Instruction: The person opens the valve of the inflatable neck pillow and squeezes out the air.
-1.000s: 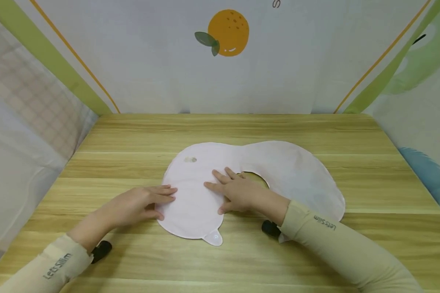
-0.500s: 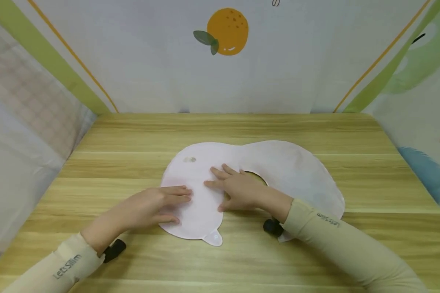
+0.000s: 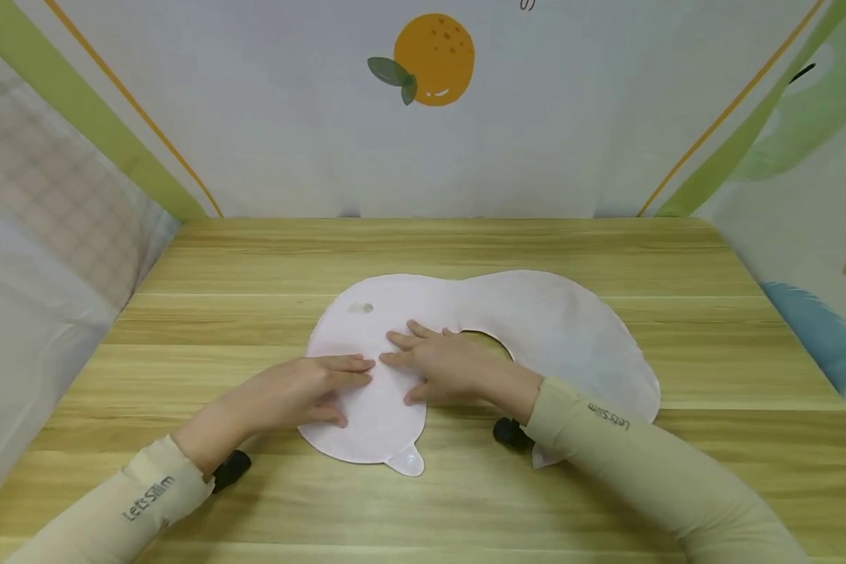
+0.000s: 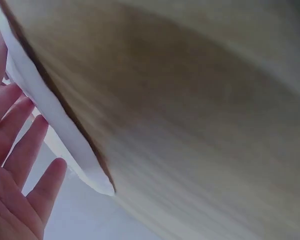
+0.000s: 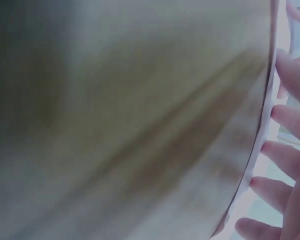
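Observation:
A flat, pale pink, U-shaped neck pillow (image 3: 564, 329) lies on the table with its opening toward me. A small clear valve (image 3: 362, 308) shows on its upper left, and a snap tab (image 3: 406, 460) sticks out from the lower end of the left lobe. My left hand (image 3: 289, 392) rests on that lobe with fingers extended. From the right, my right hand (image 3: 447, 364) lies with spread fingers over the lobe's inner edge, its fingertips close to the left hand's. In the left wrist view, the pillow's edge (image 4: 60, 120) runs along my fingertips. The right forearm hides part of the right lobe.
The wood-grain table (image 3: 423, 513) extends on all sides of the pillow. Behind it hangs a white curtain (image 3: 268, 117) with a printed orange. Black wrist cameras (image 3: 231, 470) sit under both wrists, close to the tabletop.
My left hand has slid rightward from the pillow's left edge farther onto the left lobe. My right hand has shifted slightly left. The pillow stays about where it was.

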{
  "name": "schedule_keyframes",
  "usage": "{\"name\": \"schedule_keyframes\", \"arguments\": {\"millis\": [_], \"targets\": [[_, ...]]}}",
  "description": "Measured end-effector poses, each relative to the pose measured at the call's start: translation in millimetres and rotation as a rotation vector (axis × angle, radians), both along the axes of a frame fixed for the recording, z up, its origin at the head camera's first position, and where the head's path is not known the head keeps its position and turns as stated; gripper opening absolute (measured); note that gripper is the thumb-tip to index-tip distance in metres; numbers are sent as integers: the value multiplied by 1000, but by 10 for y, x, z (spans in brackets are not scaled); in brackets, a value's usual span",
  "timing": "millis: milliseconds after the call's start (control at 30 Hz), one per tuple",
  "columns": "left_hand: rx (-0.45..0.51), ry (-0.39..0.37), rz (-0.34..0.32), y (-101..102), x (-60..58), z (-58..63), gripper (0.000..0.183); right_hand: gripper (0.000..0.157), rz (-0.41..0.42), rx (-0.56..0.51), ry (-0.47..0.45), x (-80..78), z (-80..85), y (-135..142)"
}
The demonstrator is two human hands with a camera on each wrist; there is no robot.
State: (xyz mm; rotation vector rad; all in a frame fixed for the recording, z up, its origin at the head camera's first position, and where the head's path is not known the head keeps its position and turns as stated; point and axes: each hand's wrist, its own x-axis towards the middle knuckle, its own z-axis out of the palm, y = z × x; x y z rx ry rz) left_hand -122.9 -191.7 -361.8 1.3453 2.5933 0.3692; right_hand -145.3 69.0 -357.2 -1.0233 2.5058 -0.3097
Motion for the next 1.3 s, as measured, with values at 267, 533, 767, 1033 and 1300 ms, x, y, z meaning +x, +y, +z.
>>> {"name": "schedule_keyframes", "arguments": {"millis": [267,533,767,1033,1300], "targets": [[-11,-52,60,-85,7,22,71,78,-9,100,-34,-78,16,-71],[-18,-52,107,-158,-17,-18,80,84,-24,142,-49,-123,2,-80],[-18,-40,115,-181,-22,-14,84,89,-1,191,-15,-216,8,-94],[-27,-30,128,-200,-36,-11,88,95,-16,193,-38,-296,18,-98],[-53,-20,148,-220,-39,6,90,89,-31,183,-39,-325,9,-63]]}}
